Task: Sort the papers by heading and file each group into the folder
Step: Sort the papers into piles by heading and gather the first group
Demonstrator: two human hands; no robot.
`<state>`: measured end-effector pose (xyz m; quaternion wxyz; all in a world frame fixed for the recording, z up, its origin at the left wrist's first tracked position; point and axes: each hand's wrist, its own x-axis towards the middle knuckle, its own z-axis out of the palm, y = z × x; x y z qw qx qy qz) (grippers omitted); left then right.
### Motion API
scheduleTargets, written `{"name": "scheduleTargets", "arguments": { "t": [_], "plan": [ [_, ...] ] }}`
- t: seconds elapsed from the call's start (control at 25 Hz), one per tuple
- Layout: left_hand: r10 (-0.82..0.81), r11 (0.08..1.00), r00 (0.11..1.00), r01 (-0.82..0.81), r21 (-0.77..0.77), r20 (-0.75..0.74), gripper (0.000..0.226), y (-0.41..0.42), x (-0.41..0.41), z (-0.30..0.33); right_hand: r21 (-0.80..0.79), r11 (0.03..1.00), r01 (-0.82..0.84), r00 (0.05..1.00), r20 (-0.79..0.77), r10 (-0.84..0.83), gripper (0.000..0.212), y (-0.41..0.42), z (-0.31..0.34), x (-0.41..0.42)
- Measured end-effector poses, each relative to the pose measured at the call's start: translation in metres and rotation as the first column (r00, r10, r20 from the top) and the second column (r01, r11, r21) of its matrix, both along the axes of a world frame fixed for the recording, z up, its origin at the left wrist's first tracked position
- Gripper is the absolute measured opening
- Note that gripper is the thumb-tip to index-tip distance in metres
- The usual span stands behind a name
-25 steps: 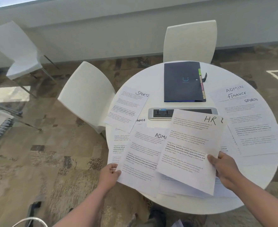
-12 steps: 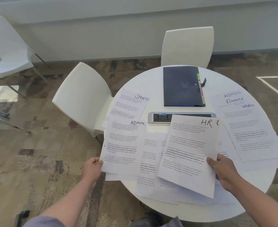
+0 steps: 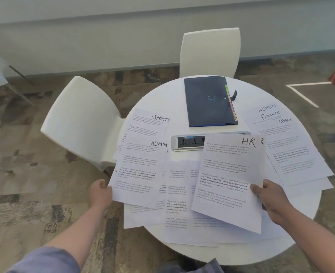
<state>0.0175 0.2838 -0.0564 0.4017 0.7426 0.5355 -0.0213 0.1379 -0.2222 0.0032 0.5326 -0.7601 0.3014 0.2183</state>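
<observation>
Right hand pinches the HR sheet at its right edge; left hand grips the ADMIN sheet by its left edge, both over the table. Single sheets look light and floppy and likely sag, so an edge pinch seems best; folder lies closed beyond

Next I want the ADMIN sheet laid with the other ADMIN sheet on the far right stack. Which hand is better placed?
Left hand: it already grips the ADMIN sheet. The right hand is nearer that stack but holds the HR sheet.
</observation>
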Motion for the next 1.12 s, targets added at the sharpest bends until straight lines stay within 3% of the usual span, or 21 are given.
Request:
{"name": "scheduleTargets", "arguments": {
  "t": [0.08,0.16,0.4,0.56,0.72,0.88,1.0,1.12],
  "plan": [
    [-0.066,0.990,0.997,0.070,0.126,-0.033,0.038,-0.018,0.006,0.004,-0.012,1.000,0.021,1.000,0.001,-0.021,0.009,-0.012,-0.004,-0.001],
    [-0.137,0.979,0.991,0.136,0.151,0.000,0.034,-0.050,0.014,0.009,-0.018,0.999,0.037,0.999,-0.001,-0.037,0.010,-0.024,-0.008,-0.003],
    [-0.413,0.908,0.909,0.416,-0.046,0.054,0.020,-0.173,0.015,0.003,-0.029,0.999,0.027,0.999,-0.022,-0.028,0.008,-0.061,-0.024,-0.017],
    [-0.577,0.811,0.817,0.571,-0.129,-0.009,0.036,-0.238,0.001,0.003,-0.035,0.999,-0.017,1.000,-0.021,0.017,0.009,-0.094,-0.026,-0.017],
    [-0.534,0.842,0.843,0.523,-0.132,-0.066,0.046,-0.279,-0.009,0.005,-0.002,0.999,-0.052,0.997,-0.048,0.052,0.010,-0.133,-0.030,-0.007],
    [-0.401,0.916,0.900,0.391,-0.091,-0.168,0.083,-0.307,-0.016,0.006,0.038,0.996,-0.081,0.995,-0.050,0.083,0.010,-0.163,-0.029,0.001],
    [-0.374,0.926,0.878,0.368,-0.081,-0.299,0.100,-0.321,-0.018,0.007,0.084,0.992,-0.094,0.995,-0.032,0.097,0.011,-0.178,-0.028,0.008],
    [-0.330,0.940,0.850,0.337,-0.056,-0.410,0.103,-0.335,-0.019,0.005,0.111,0.990,-0.092,0.995,-0.018,0.095,0.012,-0.194,-0.028,0.015]
  ]
}}
